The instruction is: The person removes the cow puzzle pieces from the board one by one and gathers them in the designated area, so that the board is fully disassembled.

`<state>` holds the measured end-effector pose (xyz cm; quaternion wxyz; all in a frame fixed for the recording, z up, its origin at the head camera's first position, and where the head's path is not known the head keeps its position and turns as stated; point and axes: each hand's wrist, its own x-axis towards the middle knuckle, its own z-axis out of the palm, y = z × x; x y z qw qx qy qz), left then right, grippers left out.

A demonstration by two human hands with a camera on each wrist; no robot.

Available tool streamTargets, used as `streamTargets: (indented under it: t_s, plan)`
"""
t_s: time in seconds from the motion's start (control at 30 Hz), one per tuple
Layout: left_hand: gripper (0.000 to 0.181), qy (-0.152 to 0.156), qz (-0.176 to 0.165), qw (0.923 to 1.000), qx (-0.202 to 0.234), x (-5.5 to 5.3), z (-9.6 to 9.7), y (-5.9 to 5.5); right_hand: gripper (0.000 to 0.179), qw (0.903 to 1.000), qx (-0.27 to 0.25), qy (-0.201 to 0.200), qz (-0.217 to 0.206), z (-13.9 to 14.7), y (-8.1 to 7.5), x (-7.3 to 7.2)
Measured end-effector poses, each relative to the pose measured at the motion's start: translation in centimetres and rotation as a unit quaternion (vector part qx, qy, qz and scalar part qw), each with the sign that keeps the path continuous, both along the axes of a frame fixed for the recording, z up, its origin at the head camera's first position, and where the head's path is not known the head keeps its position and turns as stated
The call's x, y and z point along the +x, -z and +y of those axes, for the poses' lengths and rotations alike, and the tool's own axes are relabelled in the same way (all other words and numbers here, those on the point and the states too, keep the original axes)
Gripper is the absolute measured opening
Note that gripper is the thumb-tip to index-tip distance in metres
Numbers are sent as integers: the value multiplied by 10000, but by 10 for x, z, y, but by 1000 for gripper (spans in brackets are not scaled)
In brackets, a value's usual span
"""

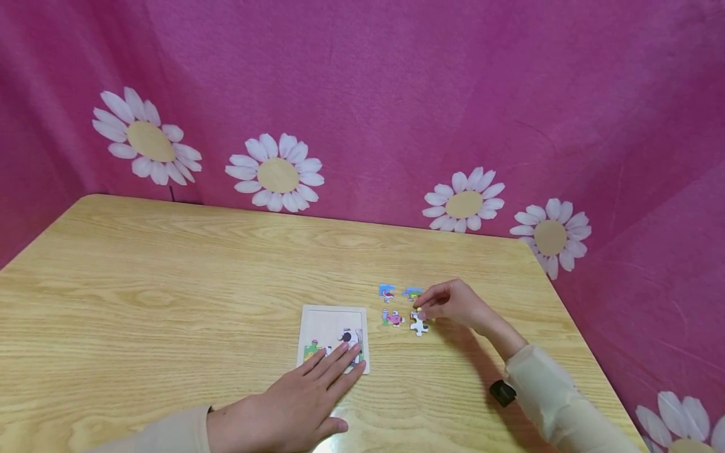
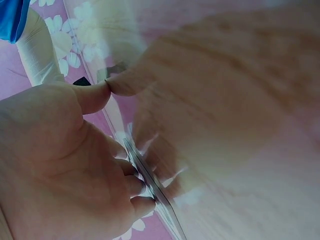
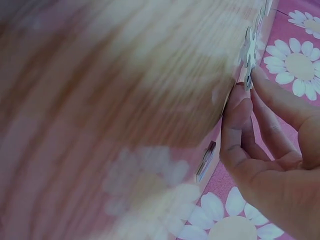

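A small wooden puzzle tray [image 1: 306, 324] with a pale raised rim lies on the table. A few printed pieces are fitted along its lower part, some covered by fingers. My left hand [image 1: 306, 396] rests on the tray with fingers extended; in the left wrist view, the fingertips of the left hand [image 2: 65, 160] meet the tray's edge. To the right of the tray, my right hand [image 1: 455, 305] pinches a white puzzle piece [image 1: 419, 325] with dark and yellow marks. The right wrist view has this puzzle piece [image 3: 250, 52] at the fingertips, close to the tabletop.
Near the right hand lie a blue-and-red puzzle piece [image 1: 387, 292], a pink puzzle piece [image 1: 393, 318] and a blue-green puzzle piece [image 1: 411, 294]. A small black object [image 1: 502, 393] is by the right sleeve. Behind the wooden table [image 1: 170, 283] hangs a pink flowered cloth [image 1: 368, 113].
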<state>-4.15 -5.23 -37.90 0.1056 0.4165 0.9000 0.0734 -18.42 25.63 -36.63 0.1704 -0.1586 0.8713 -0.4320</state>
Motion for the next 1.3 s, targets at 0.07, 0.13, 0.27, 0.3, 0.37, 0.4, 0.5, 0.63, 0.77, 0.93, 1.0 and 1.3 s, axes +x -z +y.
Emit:
streamTargets:
  t_s: [0.07, 0.13, 0.27, 0.3, 0.37, 0.4, 0.5, 0.63, 0.77, 0.93, 1.0, 1.3]
  plan:
    - [73, 2, 6, 10000, -9, 0, 1, 0, 17, 10000, -53, 3, 3, 0, -1, 1]
    - [73, 4, 22, 10000, -22, 0, 1, 1, 19, 9999, -125, 24, -13, 1, -2, 3]
    - [72, 52, 200, 9998, -38, 0, 0, 2, 21, 9998, -205, 27, -22, 2, -4, 5]
    - [72, 79, 286, 9996, -39, 1, 0, 3, 21, 9997, -237, 28, -42, 2, -4, 5]
    - [71, 133, 452, 9989, -51, 1, -1, 5, 21, 9997, -250, -2, -39, 2, -4, 6]
    - [71, 160, 530, 9985, -46, 2, -1, 6, 21, 9997, -254, -18, -35, 1, -4, 7]
    - [70, 215, 741, 9970, -66, 2, -1, 9, 21, 9994, -315, -86, -67, -4, -6, 10]
    - [70, 288, 958, 9950, 7, 2, 0, 14, 21, 9984, -465, -237, -202, -18, -8, 16]
    - [73, 422, 1325, 9903, 23, 4, -1, 19, 19, 9969, -590, -430, -305, -36, -7, 21]
    - [74, 546, 1891, 9804, -133, 7, -2, 22, 18, 9934, -757, -766, -398, -59, -1, 23]
    - [75, 570, 1923, 9796, -144, 8, -2, 21, 18, 9918, -808, -913, -387, -67, 1, 23]
    - [75, 581, 2009, 9778, -99, 10, -3, 23, 14, 9934, -313, -1104, -20, -92, -6, 24]
